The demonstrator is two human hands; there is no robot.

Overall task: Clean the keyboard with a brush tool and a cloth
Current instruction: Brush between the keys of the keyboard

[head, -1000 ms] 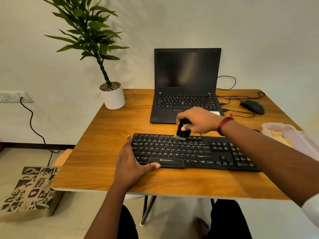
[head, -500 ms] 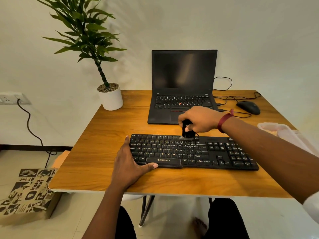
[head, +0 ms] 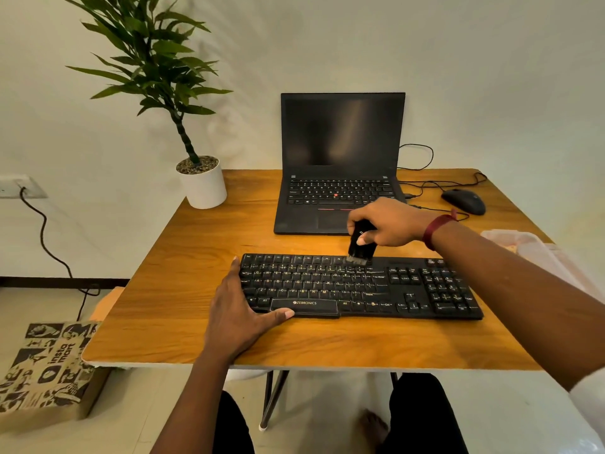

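Note:
A black keyboard [head: 386, 288] lies across the front half of the wooden table [head: 170, 290]. My right hand [head: 389, 224] grips a small black brush tool [head: 359, 245], held upright with its bristles touching the keyboard's top key row, right of the middle. My left hand [head: 239, 309] rests flat against the keyboard's left end, fingers along the side and the thumb on its front edge by the space bar. A pale cloth [head: 530, 247] lies at the table's right edge, partly hidden behind my right forearm.
An open black laptop [head: 340, 165] stands behind the keyboard. A black mouse [head: 463, 200] with cables lies at the back right. A potted plant [head: 203, 181] stands at the back left corner. A printed paper bag [head: 45, 365] sits on the floor to the left.
My right hand has slid the brush to the right along the top key row. My left hand has stayed on the keyboard's left end.

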